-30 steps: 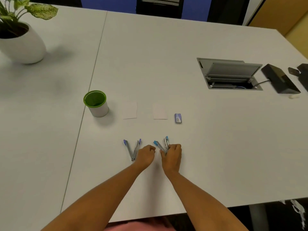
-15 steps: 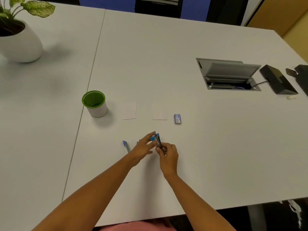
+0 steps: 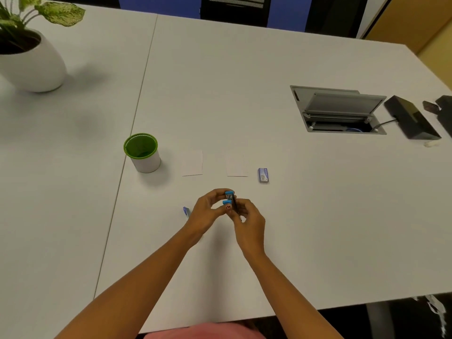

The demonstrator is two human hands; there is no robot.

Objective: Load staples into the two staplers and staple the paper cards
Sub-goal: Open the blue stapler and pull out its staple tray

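Stapler [image 3: 230, 198] in a two-handed grasp.
The left hand [image 3: 208, 211] pinches its blue end, the right hand [image 3: 247, 216] grips its body; second stapler [image 3: 186, 212] just left, cards [image 3: 192, 163] and box [image 3: 263, 175] beyond.

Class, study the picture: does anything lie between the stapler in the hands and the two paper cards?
Nothing visible. The left hand and right hand hold the stapler; only bare table separates it from the left card and right card. The staple box lies right of them.
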